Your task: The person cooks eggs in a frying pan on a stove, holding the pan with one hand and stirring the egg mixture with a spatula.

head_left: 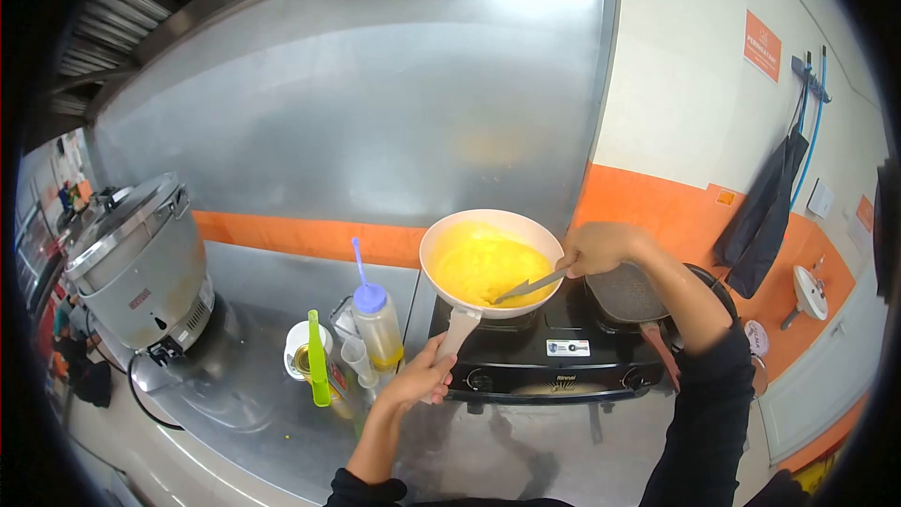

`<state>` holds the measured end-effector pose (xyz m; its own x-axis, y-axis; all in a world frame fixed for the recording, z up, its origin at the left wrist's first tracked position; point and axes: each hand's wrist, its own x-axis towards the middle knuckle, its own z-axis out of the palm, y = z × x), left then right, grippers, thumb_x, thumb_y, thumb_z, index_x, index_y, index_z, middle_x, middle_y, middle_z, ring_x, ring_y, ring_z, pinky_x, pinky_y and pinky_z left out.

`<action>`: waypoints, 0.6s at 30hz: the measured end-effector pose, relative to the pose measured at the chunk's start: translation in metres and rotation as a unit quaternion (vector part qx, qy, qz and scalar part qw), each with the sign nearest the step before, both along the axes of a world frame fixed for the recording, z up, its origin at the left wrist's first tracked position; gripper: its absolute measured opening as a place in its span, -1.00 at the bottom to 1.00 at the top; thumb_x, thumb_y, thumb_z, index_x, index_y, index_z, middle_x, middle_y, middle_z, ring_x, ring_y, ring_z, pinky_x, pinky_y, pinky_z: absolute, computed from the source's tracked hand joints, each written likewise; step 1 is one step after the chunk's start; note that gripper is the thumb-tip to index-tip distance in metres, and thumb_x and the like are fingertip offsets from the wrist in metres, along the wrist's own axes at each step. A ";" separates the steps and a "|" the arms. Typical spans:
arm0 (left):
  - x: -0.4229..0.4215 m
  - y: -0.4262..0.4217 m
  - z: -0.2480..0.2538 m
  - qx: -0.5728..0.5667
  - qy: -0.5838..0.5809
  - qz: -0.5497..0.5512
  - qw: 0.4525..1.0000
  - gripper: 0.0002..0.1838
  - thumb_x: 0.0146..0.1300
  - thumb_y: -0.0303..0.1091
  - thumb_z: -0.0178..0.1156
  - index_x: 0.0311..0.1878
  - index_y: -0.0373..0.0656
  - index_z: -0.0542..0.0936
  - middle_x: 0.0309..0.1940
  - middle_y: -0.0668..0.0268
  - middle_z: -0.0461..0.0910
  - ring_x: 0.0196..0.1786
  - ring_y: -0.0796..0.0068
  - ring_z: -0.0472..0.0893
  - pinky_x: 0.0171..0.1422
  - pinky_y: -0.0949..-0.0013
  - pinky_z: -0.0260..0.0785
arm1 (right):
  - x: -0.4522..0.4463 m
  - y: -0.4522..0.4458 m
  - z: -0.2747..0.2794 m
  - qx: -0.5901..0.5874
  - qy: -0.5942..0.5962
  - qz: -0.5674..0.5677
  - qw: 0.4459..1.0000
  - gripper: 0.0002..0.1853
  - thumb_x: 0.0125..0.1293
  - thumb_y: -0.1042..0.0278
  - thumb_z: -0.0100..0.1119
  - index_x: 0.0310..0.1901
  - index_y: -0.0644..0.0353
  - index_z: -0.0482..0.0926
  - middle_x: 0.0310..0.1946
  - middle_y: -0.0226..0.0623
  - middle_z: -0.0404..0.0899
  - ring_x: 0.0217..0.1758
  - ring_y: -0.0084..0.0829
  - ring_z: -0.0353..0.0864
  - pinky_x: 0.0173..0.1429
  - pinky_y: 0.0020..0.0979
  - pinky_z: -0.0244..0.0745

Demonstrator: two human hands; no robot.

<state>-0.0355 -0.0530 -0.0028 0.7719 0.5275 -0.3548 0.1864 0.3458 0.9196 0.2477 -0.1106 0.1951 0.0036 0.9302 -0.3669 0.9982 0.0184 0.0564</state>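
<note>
A light-coloured frying pan (433, 269) is tilted over the left burner of the black gas stove (526, 383), with yellow egg-like food (479, 263) spread inside. My left hand (419, 377) is closed around the pan's pale handle (460, 330). From the right, my right hand (601, 250) grips a grey-brown spatula (532, 287), whose tip rests in the yellow food near the pan's front side. A dark square pan (627, 293) with a brown handle sits on the right burner, below my right forearm.
Left of the stove stand a squeeze bottle (377, 324) with a purple cap, a clear cup (357, 357), and a white container (298, 349) with a green utensil (318, 366). A large rice cooker (145, 272) is far left. Aprons (762, 207) hang at the right.
</note>
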 end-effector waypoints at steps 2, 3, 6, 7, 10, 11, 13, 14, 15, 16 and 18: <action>0.000 0.001 -0.001 -0.002 -0.006 -0.002 1.000 -0.35 0.41 -0.27 -0.01 0.46 0.07 -0.05 -0.47 0.40 0.27 -0.62 0.69 0.20 -0.56 0.56 0.12 | 0.009 -0.001 0.001 -0.006 0.014 -0.003 1.000 -0.74 0.23 0.25 0.13 -0.07 0.01 0.68 -0.31 -0.18 0.67 -0.25 -0.22 0.63 -0.14 -0.32 0.45; 0.000 0.001 -0.001 -0.003 -0.008 -0.003 1.000 -0.35 0.41 -0.27 -0.01 0.47 0.07 -0.06 -0.47 0.40 0.27 -0.63 0.69 0.19 -0.57 0.56 0.12 | 0.011 0.000 0.001 -0.012 0.028 -0.006 1.000 -0.73 0.24 0.24 0.13 -0.06 0.00 0.67 -0.30 -0.19 0.67 -0.24 -0.22 0.63 -0.13 -0.32 0.45; 0.000 0.001 -0.001 -0.002 -0.006 -0.004 1.000 -0.35 0.41 -0.28 -0.02 0.47 0.07 -0.07 -0.47 0.40 0.27 -0.63 0.70 0.19 -0.58 0.56 0.10 | 0.011 0.007 -0.012 0.036 0.012 0.012 0.999 -0.72 0.24 0.23 0.13 -0.03 0.00 0.66 -0.26 -0.18 0.68 -0.19 -0.21 0.63 -0.09 -0.28 0.46; 0.001 0.002 0.000 0.000 -0.002 -0.003 1.000 -0.34 0.41 -0.28 -0.02 0.47 0.07 -0.07 -0.47 0.40 0.26 -0.63 0.70 0.19 -0.58 0.56 0.10 | 0.007 0.010 -0.018 0.036 0.011 0.013 0.999 -0.72 0.24 0.23 0.13 -0.03 0.00 0.66 -0.26 -0.18 0.68 -0.19 -0.21 0.63 -0.09 -0.28 0.46; 0.001 0.002 -0.002 -0.002 -0.006 -0.007 1.000 -0.34 0.41 -0.29 -0.02 0.47 0.06 -0.07 -0.47 0.40 0.26 -0.63 0.70 0.18 -0.58 0.56 0.10 | -0.013 0.024 -0.040 0.079 0.016 -0.015 0.997 -0.71 0.25 0.22 0.13 -0.03 0.02 0.66 -0.21 -0.15 0.67 -0.14 -0.16 0.62 -0.03 -0.24 0.48; 0.000 0.002 -0.002 -0.002 -0.005 -0.006 1.000 -0.34 0.41 -0.29 -0.02 0.47 0.06 -0.07 -0.47 0.40 0.26 -0.63 0.70 0.18 -0.58 0.56 0.10 | -0.018 0.030 -0.046 0.092 0.026 -0.033 0.995 -0.71 0.25 0.21 0.13 -0.04 0.04 0.67 -0.19 -0.13 0.66 -0.12 -0.14 0.62 -0.01 -0.22 0.48; 0.000 0.002 0.000 -0.006 -0.012 -0.013 1.000 -0.34 0.41 -0.30 -0.02 0.47 0.05 -0.08 -0.46 0.40 0.26 -0.63 0.69 0.17 -0.58 0.56 0.10 | -0.013 0.051 -0.067 0.112 0.038 -0.046 0.992 -0.70 0.25 0.20 0.11 -0.02 0.04 0.66 -0.17 -0.12 0.63 -0.11 -0.08 0.61 0.00 -0.17 0.48; 0.000 0.002 -0.001 -0.005 -0.011 -0.011 1.000 -0.34 0.41 -0.30 -0.02 0.47 0.05 -0.08 -0.46 0.40 0.26 -0.63 0.69 0.17 -0.58 0.56 0.10 | -0.013 0.060 -0.076 0.113 0.039 -0.044 0.992 -0.70 0.25 0.20 0.11 -0.02 0.04 0.66 -0.17 -0.12 0.63 -0.11 -0.08 0.61 0.00 -0.17 0.48; 0.000 0.002 -0.001 -0.005 -0.009 -0.011 1.000 -0.34 0.41 -0.30 -0.03 0.47 0.06 -0.08 -0.46 0.39 0.26 -0.63 0.69 0.17 -0.58 0.56 0.11 | -0.014 0.069 -0.084 0.124 0.031 -0.065 0.990 -0.69 0.26 0.20 0.09 -0.01 0.03 0.65 -0.18 -0.11 0.63 -0.11 -0.07 0.61 0.00 -0.15 0.49; 0.000 0.002 -0.002 -0.005 -0.008 -0.011 1.000 -0.34 0.41 -0.30 -0.03 0.48 0.06 -0.08 -0.46 0.39 0.25 -0.63 0.69 0.16 -0.57 0.56 0.11 | -0.015 0.076 -0.091 0.134 0.022 -0.086 0.987 -0.68 0.26 0.20 0.07 0.01 0.01 0.64 -0.19 -0.11 0.62 -0.11 -0.06 0.61 -0.01 -0.13 0.49; 0.000 0.003 -0.001 -0.002 -0.006 -0.012 1.000 -0.34 0.41 -0.30 -0.03 0.48 0.07 -0.08 -0.47 0.39 0.25 -0.63 0.69 0.17 -0.57 0.55 0.11 | -0.013 0.089 -0.112 0.168 0.023 -0.116 0.979 -0.67 0.27 0.20 0.05 0.02 0.00 0.63 -0.21 -0.09 0.62 -0.12 -0.05 0.61 -0.01 -0.12 0.49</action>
